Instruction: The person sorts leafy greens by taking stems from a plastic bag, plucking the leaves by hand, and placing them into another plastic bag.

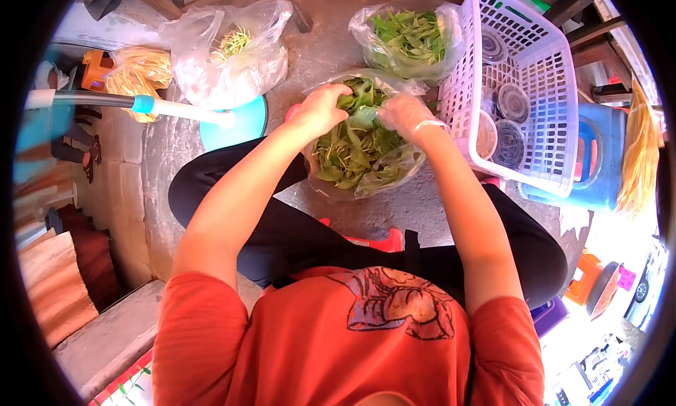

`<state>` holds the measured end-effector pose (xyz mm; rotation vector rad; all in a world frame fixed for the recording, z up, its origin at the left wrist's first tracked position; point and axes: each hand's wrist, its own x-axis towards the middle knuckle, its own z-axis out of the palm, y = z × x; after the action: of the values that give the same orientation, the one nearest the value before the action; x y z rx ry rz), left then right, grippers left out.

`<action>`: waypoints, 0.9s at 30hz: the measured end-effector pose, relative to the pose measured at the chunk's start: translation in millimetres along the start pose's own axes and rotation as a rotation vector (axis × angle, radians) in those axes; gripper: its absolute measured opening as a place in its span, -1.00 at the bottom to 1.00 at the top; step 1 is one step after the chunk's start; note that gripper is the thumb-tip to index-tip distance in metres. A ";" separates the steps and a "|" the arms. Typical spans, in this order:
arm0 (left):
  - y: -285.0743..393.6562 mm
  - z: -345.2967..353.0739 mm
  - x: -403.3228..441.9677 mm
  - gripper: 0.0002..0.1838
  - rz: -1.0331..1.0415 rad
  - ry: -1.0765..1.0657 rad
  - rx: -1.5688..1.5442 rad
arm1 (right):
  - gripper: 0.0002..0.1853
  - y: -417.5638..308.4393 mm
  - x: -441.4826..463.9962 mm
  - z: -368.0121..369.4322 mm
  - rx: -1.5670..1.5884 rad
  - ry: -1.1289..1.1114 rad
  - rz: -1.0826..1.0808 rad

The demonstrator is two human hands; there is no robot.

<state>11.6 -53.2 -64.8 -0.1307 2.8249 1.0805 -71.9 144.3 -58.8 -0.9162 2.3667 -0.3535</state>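
Note:
A clear plastic bag (331, 184) full of leafy greens (359, 149) stands open on the floor between my knees. My left hand (320, 110) is bare and reaches over the bag's left side, thumb and fingers curled around leaves near the top. On the right, my right hand (408, 117) wears a thin clear plastic glove, its fingers closed on leaves at the bag's upper right. The fingertips of both hands are partly hidden among the leaves.
Another bag of greens (412, 36) stands farther forward. A white plastic basket (461, 117) with round clear containers (512, 102) is at right, beside a blue box (605, 152). At left are a bag with pale green stems (232, 43) and a turquoise disc with a pole (236, 128).

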 end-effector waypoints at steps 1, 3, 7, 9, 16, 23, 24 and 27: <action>7.5 -5.9 -5.1 -0.63 -0.053 0.026 0.000 | -0.70 1.0 0.4 -5.9 -0.071 -0.039 -0.052; 19.0 -10.9 -12.2 -0.65 -0.157 0.074 -0.008 | -0.79 4.7 -7.0 -10.9 -0.165 0.078 -0.189; 38.2 5.0 -16.5 -0.76 -0.439 -0.111 -0.583 | -0.82 14.2 2.2 0.1 -0.399 0.076 -0.277; 30.6 28.6 -16.4 -0.69 -0.598 -0.104 -0.878 | -0.83 11.5 6.9 5.7 -0.408 0.045 -0.341; 23.9 53.6 -27.1 -0.75 -0.786 -0.014 -1.209 | -0.76 -13.1 -24.3 -4.9 0.057 -0.147 -0.363; 53.6 6.9 -40.4 -0.82 -0.485 -0.161 -0.958 | -0.76 -3.2 -32.4 -57.5 0.679 0.301 -0.484; 62.2 0.0 -42.9 -0.82 -0.452 -0.168 -0.984 | -0.76 -8.3 -33.1 -58.1 0.588 0.329 -0.535; 65.1 -14.3 -42.8 -0.82 -0.369 -0.183 -1.025 | -0.78 -22.5 -37.5 -54.7 0.404 0.310 -0.588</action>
<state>45.0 -12.7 -5.4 -0.5586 1.7243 2.1319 -70.0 155.5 10.3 -1.4135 2.1081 -1.2297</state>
